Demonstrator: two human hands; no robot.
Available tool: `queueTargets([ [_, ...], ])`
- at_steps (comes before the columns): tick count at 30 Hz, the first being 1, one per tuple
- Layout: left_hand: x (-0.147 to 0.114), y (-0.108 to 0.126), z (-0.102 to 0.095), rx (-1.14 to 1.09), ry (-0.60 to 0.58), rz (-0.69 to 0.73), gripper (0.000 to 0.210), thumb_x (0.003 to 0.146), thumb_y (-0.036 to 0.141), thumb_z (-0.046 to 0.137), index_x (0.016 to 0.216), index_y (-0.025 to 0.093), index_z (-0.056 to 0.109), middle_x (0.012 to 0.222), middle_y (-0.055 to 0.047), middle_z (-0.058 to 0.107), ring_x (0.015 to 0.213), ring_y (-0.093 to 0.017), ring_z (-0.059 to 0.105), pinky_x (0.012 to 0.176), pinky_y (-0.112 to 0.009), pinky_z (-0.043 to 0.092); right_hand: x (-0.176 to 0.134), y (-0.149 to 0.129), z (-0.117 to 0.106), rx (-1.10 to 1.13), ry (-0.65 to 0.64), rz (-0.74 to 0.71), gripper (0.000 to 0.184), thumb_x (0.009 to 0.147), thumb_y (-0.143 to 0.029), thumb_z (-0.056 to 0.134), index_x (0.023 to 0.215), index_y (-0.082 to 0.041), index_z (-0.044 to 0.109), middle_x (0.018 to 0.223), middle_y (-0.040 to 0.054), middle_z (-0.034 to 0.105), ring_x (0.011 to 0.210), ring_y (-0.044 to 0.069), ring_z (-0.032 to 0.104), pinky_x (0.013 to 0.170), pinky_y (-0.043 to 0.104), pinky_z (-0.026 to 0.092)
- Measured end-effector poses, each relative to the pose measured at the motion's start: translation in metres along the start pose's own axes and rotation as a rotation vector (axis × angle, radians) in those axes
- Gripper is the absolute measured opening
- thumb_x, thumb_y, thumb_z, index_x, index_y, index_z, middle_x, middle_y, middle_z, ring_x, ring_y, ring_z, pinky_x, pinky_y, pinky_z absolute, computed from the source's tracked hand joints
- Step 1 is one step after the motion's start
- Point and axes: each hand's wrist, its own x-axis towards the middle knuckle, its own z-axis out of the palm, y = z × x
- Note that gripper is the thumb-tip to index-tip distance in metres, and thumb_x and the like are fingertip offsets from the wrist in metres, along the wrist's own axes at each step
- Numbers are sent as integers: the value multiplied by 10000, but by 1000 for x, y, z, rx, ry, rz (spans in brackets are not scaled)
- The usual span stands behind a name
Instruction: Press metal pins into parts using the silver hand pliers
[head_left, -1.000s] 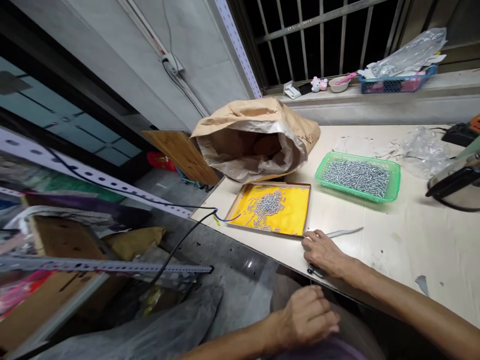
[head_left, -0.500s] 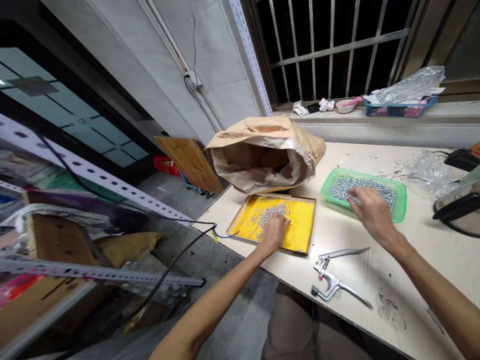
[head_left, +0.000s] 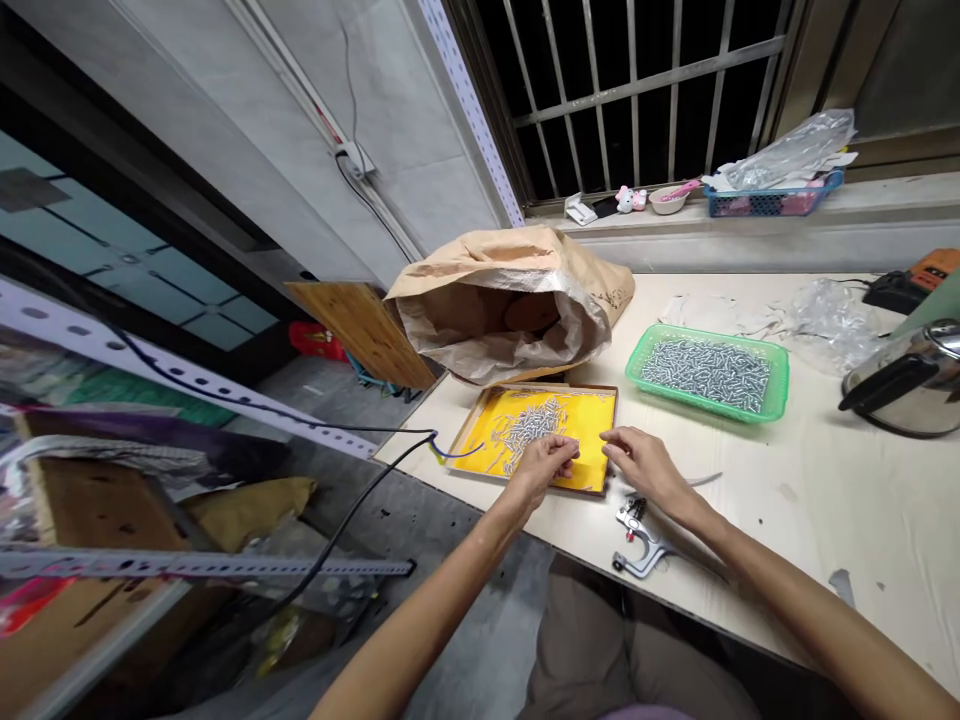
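My left hand is over the front of a shallow tray with a yellow bottom. Its thumb and fingertips are pinched, and a small silvery metal pin seems to show at their tips. Beside them lies a heap of similar small metal pins. Across the tray's right rim my right hand faces the left one, its thumb and fingers slightly apart with nothing visible between them. Under the right wrist lie hand pliers, partly hidden. A green plastic basket full of small silver metal pieces stands farther right.
Behind the tray a large brown paper sack lies with its mouth toward me. A metal kettle and crumpled clear plastic are at the right. Cables hang across the table's left edge. A blue basket sits on the sill.
My right hand has moved left and down from above the green basket to the tray's right edge. My left hand has drawn back from the pin heap, fingertips pinched. The view has shifted slightly.
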Motion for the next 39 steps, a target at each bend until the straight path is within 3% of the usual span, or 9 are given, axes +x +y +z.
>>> queueTargets([
  [4,-37,-5,12,-22,-128,-8,444,562,447,770,806,111,615,652,13,585,515,-67,501,492,-195,431,-12,-10,-7,-142,-29,-24,176,906,-207,486,999,-183,633,945,53,673,879,159,616,769,266,460],
  [8,-59,-24,30,37,-245,-103,388,582,426,749,767,115,610,585,35,557,490,-71,500,491,-205,446,-60,2,-24,-402,-97,-19,141,888,-218,521,972,-182,629,899,61,639,867,194,592,713,286,450],
  [16,-64,-41,52,257,-240,-291,141,676,253,661,662,123,609,426,83,441,359,-39,338,360,-170,221,-145,29,-16,-567,-110,14,126,831,-235,609,949,-192,597,865,44,570,742,172,553,604,269,405],
  [22,-67,-37,57,316,-222,-359,139,694,211,660,609,123,593,385,96,381,346,-32,291,375,-180,184,-153,29,-7,-593,-101,42,154,899,-157,469,981,-195,594,840,33,563,719,151,550,588,256,371],
  [29,-65,-33,60,455,-280,-417,214,692,245,666,554,145,536,346,90,377,325,-44,290,366,-190,175,-151,21,-10,-588,-179,108,269,853,-20,416,915,-198,608,827,34,565,705,141,536,586,254,363],
  [32,-64,-31,60,497,-300,-438,225,698,237,658,543,151,519,335,91,366,318,-45,285,361,-188,168,-152,20,-10,-595,-181,96,221,866,-64,436,898,-193,613,850,52,581,745,157,541,608,262,388],
  [34,-65,-29,60,512,-305,-441,219,699,236,661,549,149,527,331,94,356,318,-45,286,360,-187,165,-149,24,-13,-596,-160,79,157,870,-171,507,986,-193,611,987,88,599,856,193,554,676,288,427],
  [36,-65,-28,61,513,-310,-439,205,700,232,664,560,146,540,330,96,347,322,-47,291,361,-187,166,-143,31,-18,-616,-129,67,392,808,-306,626,1173,-186,548,1242,149,524,1080,274,507,809,369,443],
  [39,-67,-28,61,518,-302,-437,188,713,208,650,572,148,541,327,99,345,321,-47,281,362,-190,165,-128,43,-30,-662,-171,65,839,661,-462,744,1361,-172,384,1452,191,330,1320,374,289,987,503,342],
])
